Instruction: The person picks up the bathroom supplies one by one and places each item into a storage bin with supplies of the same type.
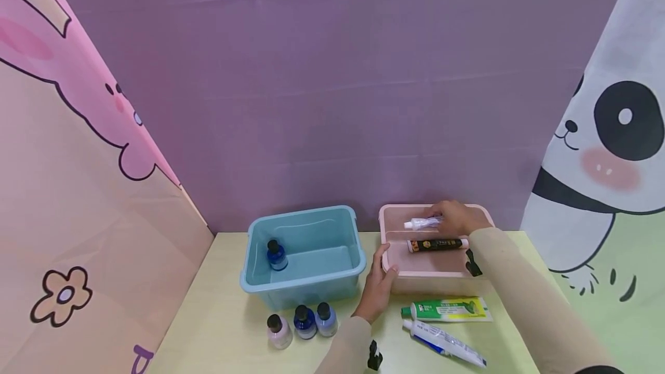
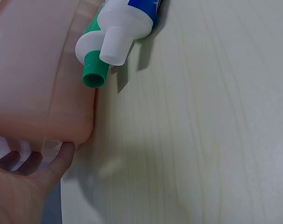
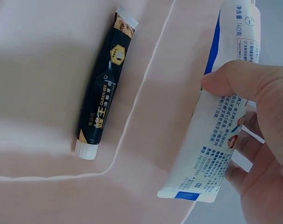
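A white toothpaste tube (image 3: 202,135) is gripped by my right hand (image 1: 454,218), thumb on its face, over the back part of the pink bin (image 1: 436,286). Inside that bin lies a black toothpaste tube (image 3: 104,88) with a white cap. My left hand (image 1: 376,290) holds the bin's front left corner, its fingers along the left wall and its thumb by the front rim. In front of the bin, a green and yellow toothpaste tube (image 1: 449,309) and a white and blue toothpaste tube (image 1: 447,344) lie on the table, caps leftward.
Left of the pink bin stands a light blue bin (image 1: 306,290) with a dark blue bottle (image 1: 277,257) inside. A pink bottle (image 1: 280,335), another dark blue bottle (image 1: 305,326) and a light blue bottle (image 1: 326,322) stand before it. A purple curtain (image 1: 322,97) hangs behind.
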The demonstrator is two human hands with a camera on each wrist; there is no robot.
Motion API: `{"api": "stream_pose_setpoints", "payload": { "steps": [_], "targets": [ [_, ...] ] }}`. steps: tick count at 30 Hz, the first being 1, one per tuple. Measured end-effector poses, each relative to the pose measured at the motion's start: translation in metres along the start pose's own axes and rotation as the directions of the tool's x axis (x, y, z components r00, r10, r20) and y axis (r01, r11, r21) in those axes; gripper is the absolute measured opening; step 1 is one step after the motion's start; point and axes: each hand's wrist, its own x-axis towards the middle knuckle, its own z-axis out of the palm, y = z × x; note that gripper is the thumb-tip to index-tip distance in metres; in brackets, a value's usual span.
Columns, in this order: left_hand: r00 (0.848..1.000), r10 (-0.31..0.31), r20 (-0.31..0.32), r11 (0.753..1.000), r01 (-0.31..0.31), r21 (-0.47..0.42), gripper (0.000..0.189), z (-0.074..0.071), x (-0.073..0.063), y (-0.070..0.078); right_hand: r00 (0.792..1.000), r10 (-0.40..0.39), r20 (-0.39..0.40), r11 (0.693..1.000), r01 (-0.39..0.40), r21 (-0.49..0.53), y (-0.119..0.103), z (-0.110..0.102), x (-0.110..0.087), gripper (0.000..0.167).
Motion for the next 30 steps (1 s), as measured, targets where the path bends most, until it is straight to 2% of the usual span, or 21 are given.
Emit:
{"api": "stream_pose_setpoints", "payload": {
  "steps": [4, 11, 30],
  "targets": [
    [1.000, 0.006, 0.002, 1.000, -0.006, -0.001, 0.053, 0.000, 0.000, 0.000, 1.000, -0.019, -0.023, 1.000, 0.019, 0.003, 0.000, 0.003, 0.003, 0.039],
    [1.000, 0.022, -0.001, 1.000, -0.022, 0.004, 0.054, 0.000, 0.000, 0.000, 0.990, -0.118, -0.074, 0.993, 0.119, 0.012, -0.006, 0.006, 0.005, 0.037],
    [1.000, 0.024, -0.006, 1.000, -0.024, 0.000, 0.053, 0.000, 0.001, -0.004, 0.993, -0.084, -0.086, 0.996, 0.088, 0.034, -0.002, 0.013, 0.013, 0.035]
  ]
}}
